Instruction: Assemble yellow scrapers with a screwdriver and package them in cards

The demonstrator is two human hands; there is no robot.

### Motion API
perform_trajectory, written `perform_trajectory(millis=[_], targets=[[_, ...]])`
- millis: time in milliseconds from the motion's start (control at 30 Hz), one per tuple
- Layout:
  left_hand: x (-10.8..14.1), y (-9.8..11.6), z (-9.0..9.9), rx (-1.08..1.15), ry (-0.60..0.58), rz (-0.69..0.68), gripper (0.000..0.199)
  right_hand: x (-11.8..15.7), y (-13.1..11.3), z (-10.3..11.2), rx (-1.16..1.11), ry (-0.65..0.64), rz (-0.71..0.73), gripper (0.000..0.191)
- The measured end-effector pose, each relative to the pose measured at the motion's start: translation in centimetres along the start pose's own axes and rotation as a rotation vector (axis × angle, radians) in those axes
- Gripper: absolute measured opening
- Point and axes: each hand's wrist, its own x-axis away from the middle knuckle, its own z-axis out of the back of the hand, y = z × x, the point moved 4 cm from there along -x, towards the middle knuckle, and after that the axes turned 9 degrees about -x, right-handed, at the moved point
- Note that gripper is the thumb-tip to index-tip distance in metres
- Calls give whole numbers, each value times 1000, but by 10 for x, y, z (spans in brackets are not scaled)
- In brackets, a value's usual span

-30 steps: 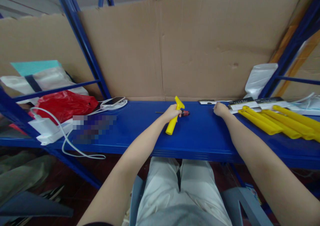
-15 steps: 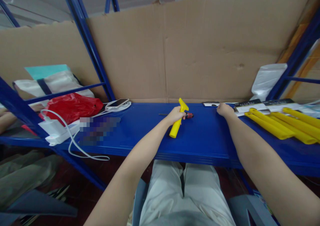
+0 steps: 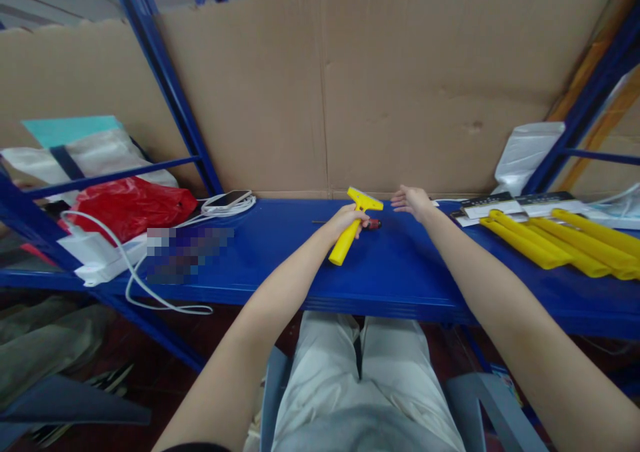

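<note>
The fingers [image 3: 365, 219] of my left hand [image 3: 343, 221] were clamped around the upper handle of a yellow, T-shaped, apparently plastic scraper [image 3: 343, 245]. On my feed its wide head tilted up beyond the grip, toward my right hand [image 3: 419, 203], and the thick handle slanted down below it, toward the near edge of the blue metal desk [image 3: 395, 275]. I judged it light and stiff, its smooth handle perhaps a little slippery; the neck or upper handle looked like the place to hold it, clear of the pale strip along the head, which might be sharp.

My right fingers were extended and slightly apart, holding nothing I could see, just beyond the head and not touching it. Behind the grip lay a screwdriver with a red and black handle [image 3: 374, 224]. Farther right lay several long yellow plastic handles [image 3: 525, 243] beside black-and-white printed cards [image 3: 493, 206]; a brown cardboard panel [image 3: 400, 99] stood at the back.
</note>
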Motion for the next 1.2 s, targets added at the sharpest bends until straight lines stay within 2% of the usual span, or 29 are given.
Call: perform_trajectory(millis=[67, 133, 200, 267, 600, 733, 867, 967, 1067, 1200], targets=[[-1, 2, 1, 75, -19, -13, 11, 11, 1, -27, -238, -215, -164, 38], [-2, 3, 3, 126, -26, -23, 11, 25, -1, -48, -382, -412, -274, 46], [-4, 2, 6, 156, -11, -28, 11, 35, -2, -60, -466, -522, -325, 49], [-5, -1, 9, 163, 19, -18, 11, 41, -3, -65, -511, -539, -345, 49], [-6, -2, 10, 130, 128, 22, 17, 40, 1, -68, -556, -460, -381, 48], [-8, -6, 15, 169, 238, 48, 20, 20, 6, -46, -524, -307, -352, 52], [-8, -11, 21, 153, 322, 107, 22, -9, 15, 6, -451, -36, -292, 55], [-8, -12, 22, 117, 325, 103, 31, -24, 24, 45, -393, 113, -255, 55], [-8, -12, 20, 64, 309, 105, 35, -31, 34, 70, -388, 183, -246, 50], [-8, -13, 19, 12, 306, 121, 34, -32, 43, 79, -413, 199, -265, 45]])
